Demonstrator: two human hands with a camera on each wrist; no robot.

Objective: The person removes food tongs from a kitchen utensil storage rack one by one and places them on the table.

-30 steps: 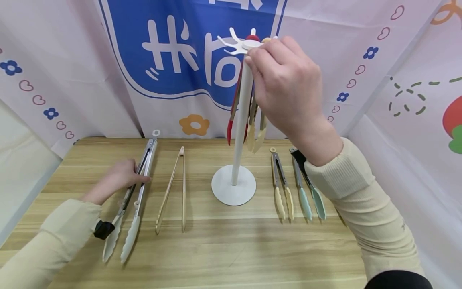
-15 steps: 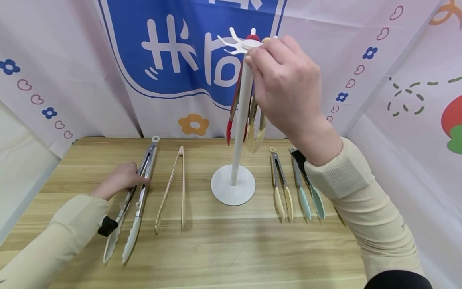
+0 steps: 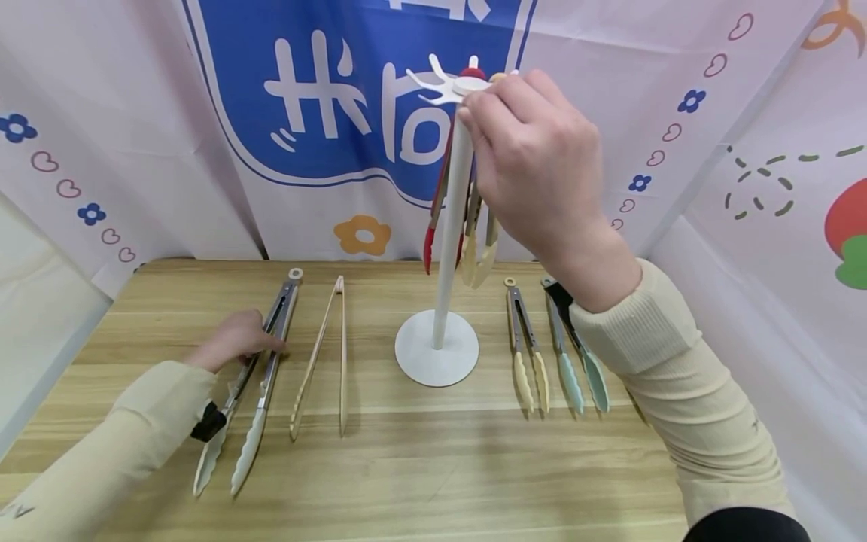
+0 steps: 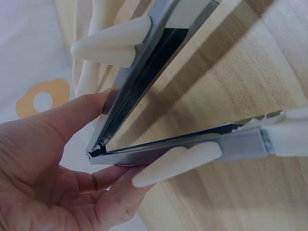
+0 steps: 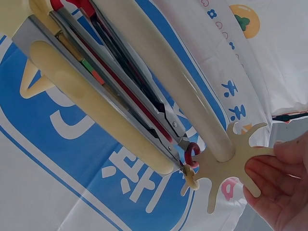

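Observation:
At the table's left, my left hand (image 3: 233,342) holds large metal tongs with white scalloped tips (image 3: 250,448). In the left wrist view its thumb and fingers lie on either side of the spread arms, by the hinge. My right hand (image 3: 542,162) pinches a prong of the white hook stand's top (image 5: 219,171), beside the post (image 3: 452,226). From other prongs hang red tongs (image 3: 430,245) and cream-tipped tongs (image 3: 482,267) by their rings, partly behind the post and hand in the head view.
Wooden tongs (image 3: 342,361) lie left of the stand's round base (image 3: 436,369). On the right are small tongs with yellow tips (image 3: 521,380) and tongs with mint tips (image 3: 572,384). A printed cloth (image 3: 230,211) backs the wooden table (image 3: 433,482).
My left hand and the white-tipped tongs have shifted slightly toward me and to the right, their ring end now lower in the head view. My right hand stays on the stand's top.

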